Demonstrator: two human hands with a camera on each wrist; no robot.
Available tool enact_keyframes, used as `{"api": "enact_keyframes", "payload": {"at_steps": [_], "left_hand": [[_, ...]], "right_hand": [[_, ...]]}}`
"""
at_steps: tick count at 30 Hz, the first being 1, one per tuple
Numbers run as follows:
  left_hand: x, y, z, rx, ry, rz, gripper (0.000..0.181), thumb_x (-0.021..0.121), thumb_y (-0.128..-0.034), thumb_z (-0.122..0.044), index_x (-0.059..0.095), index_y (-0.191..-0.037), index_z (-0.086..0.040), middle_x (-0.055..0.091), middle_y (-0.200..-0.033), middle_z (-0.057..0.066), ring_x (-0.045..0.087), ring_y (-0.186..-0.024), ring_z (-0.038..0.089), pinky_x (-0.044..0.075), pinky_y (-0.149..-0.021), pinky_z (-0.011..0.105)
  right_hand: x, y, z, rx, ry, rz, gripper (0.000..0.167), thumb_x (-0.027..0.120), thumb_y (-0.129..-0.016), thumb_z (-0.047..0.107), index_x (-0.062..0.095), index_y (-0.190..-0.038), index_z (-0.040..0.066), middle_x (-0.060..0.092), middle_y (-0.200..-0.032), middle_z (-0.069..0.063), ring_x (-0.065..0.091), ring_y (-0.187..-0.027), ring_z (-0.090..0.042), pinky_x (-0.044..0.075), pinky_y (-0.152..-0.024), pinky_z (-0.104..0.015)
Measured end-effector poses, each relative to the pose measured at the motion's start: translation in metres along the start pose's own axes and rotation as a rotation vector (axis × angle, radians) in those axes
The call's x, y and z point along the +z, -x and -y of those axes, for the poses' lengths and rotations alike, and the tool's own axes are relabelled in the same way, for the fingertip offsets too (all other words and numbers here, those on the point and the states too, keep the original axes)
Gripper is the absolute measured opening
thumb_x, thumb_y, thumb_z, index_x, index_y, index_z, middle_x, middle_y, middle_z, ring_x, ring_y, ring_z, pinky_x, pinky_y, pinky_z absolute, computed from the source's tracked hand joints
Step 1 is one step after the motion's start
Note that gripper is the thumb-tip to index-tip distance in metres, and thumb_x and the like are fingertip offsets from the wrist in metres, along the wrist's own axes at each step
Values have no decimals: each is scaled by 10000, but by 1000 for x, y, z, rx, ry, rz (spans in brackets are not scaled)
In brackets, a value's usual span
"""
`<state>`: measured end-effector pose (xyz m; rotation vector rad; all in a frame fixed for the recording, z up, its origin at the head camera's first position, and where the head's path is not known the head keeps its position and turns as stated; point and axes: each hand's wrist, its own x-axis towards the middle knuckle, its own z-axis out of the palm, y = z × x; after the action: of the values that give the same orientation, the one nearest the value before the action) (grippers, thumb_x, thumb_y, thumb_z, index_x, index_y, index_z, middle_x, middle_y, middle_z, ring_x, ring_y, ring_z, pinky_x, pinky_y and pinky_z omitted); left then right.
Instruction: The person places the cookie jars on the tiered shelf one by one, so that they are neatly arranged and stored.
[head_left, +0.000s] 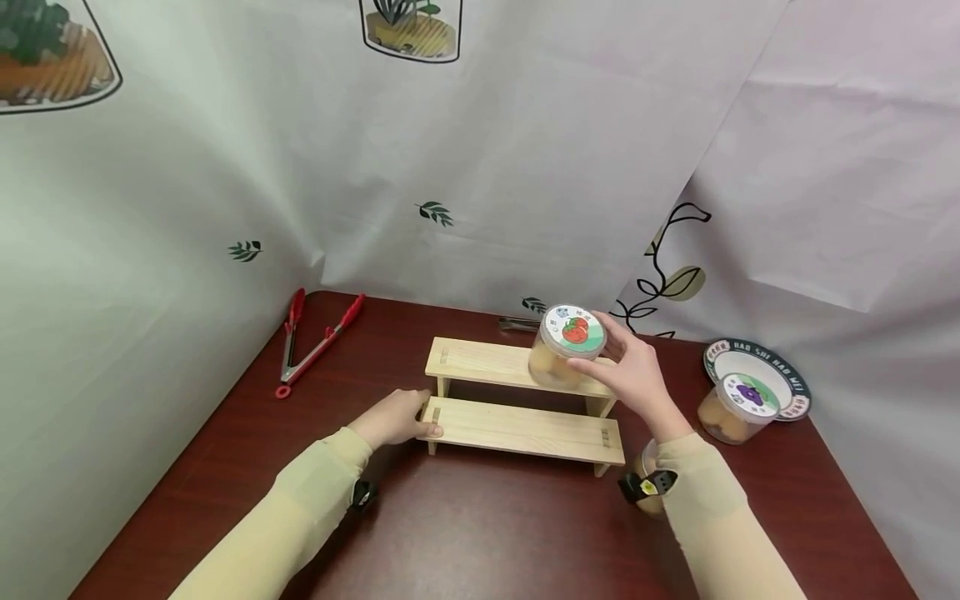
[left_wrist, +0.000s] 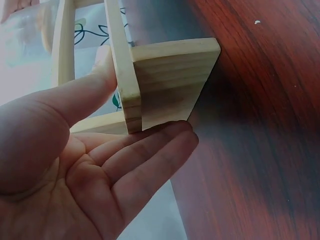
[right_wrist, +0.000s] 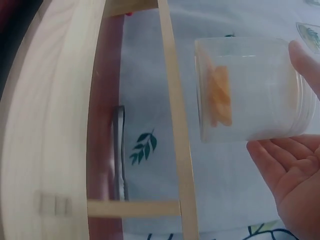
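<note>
My left hand (head_left: 396, 418) grips the left end of the lower step of a pale wooden two-step rack (head_left: 517, 425). Its thumb lies against the board, while the fingers rest along the end piece (left_wrist: 165, 85) in the left wrist view. A clear round jar (head_left: 555, 367) with a tomato picture on its lid (head_left: 573, 331) is held by my right hand (head_left: 637, 377), thumb on one side and fingers on the other. Orange pieces (right_wrist: 220, 95) show inside it. In the right wrist view, a small gap separates the jar's base from the upper step (right_wrist: 179, 120).
Right of the rack, a jar with a grape lid (head_left: 727, 417) stands before a plate (head_left: 799, 406) with a patterned rim. Another jar (head_left: 647, 458) is partly hidden by my right wrist. Red-handled tongs (head_left: 321, 348) lie left; a metal utensil (head_left: 517, 323) lies behind the rack.
</note>
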<state>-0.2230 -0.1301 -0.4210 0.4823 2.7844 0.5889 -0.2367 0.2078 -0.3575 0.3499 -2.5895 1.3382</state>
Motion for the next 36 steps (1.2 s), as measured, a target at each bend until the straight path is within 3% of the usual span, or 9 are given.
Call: {"api": "enact_keyframes", "payload": {"at_steps": [17, 25, 36], "left_hand": [[5, -6, -2, 8, 19, 9, 591, 745, -815, -316, 548, -1227, 58, 650, -1034, 147, 612, -935, 230, 476, -838, 397], [2, -6, -2, 11, -32, 24, 573, 745, -809, -339, 566, -1188, 50, 644, -940, 119, 596, -855, 211, 478, -792, 382], [1, -1, 0, 8, -42, 29, 594, 737, -814, -347, 557, -1202, 65, 644, -956, 135, 595, -853, 217, 479, -797, 384]], "right_hand": [[33, -16, 12, -3, -142, 82, 843, 840, -703, 347, 438, -1420, 159, 550, -1339, -91, 550, -1198, -218, 448, -958, -348], [55, -26, 31, -19, -184, 143, 896, 845, -687, 378, 409, -1438, 158, 546, -1345, -83, 544, -1207, -203, 455, -955, -351], [78, -31, 38, -11, -180, 163, 935, 836, -671, 447, 405, -1439, 136, 514, -1377, -89, 526, -1227, -204, 436, -976, -333]]}}
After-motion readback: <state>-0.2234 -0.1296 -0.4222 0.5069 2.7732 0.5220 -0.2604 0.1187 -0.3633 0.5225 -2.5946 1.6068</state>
